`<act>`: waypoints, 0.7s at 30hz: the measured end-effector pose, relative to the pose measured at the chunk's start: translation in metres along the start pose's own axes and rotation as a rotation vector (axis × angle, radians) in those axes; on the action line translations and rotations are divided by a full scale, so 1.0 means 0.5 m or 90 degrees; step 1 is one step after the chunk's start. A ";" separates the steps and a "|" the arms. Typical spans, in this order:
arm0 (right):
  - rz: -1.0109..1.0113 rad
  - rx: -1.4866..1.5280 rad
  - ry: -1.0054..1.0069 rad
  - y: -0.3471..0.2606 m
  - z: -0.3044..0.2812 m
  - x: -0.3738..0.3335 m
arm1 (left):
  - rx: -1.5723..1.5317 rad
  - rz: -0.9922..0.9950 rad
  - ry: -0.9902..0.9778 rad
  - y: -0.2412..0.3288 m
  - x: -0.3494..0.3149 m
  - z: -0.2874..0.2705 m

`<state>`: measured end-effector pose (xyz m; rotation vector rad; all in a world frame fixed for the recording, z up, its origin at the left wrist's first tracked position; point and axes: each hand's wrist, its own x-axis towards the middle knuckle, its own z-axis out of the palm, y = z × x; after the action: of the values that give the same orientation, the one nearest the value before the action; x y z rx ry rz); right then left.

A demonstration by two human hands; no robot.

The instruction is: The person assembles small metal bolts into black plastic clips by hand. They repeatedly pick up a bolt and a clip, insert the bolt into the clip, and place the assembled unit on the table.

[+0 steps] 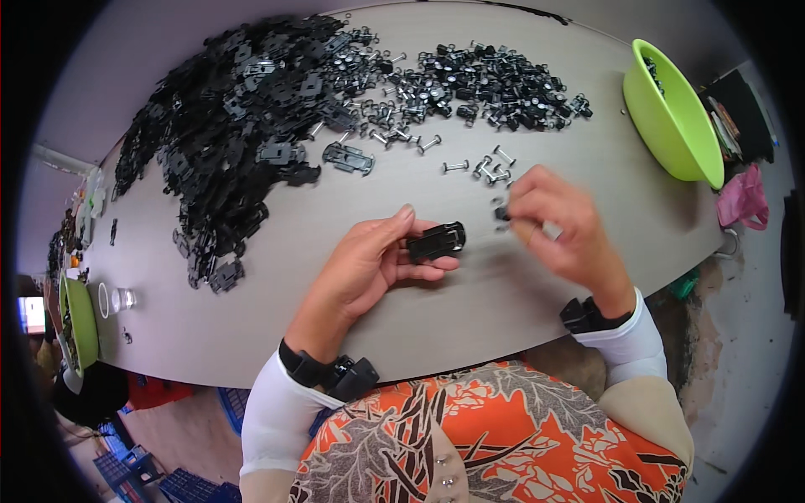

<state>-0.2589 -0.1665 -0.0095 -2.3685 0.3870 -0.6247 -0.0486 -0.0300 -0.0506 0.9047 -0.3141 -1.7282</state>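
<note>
My left hand (369, 257) holds a black plastic toy car base (437, 241) between thumb and fingers, above the near middle of the table. To its right, my right hand (560, 220) is closed in a pinch and partly smeared by motion. At its fingertips is a small dark piece (501, 214), too blurred to name surely. Just beyond that hand lie a few loose wheel axles (493, 170), thin metal rods with small wheels at the ends. A separate grey-black car base (348, 158) lies farther off, at the edge of the pile.
A large heap of black car bases (226, 117) covers the far left. Beside it spreads a pile of wheel axles (495, 84). Green basins stand at the right (675, 117) and left (78, 323). A clear plastic cup (117, 299) lies near the left edge of the table (335, 201).
</note>
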 end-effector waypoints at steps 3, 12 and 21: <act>-0.129 0.003 -0.005 -0.045 0.069 0.030 | -0.055 0.005 -0.080 -0.005 -0.002 -0.008; -0.162 -0.033 -0.052 -0.048 0.105 0.039 | -0.066 0.041 -0.059 -0.019 -0.012 -0.020; -0.133 -0.061 -0.085 -0.062 0.117 0.042 | 0.032 0.085 0.011 -0.033 -0.014 -0.005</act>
<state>-0.2071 -0.1220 -0.0220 -2.5464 0.1144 -0.5486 -0.0578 -0.0170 -0.0596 0.9138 -0.3989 -1.5954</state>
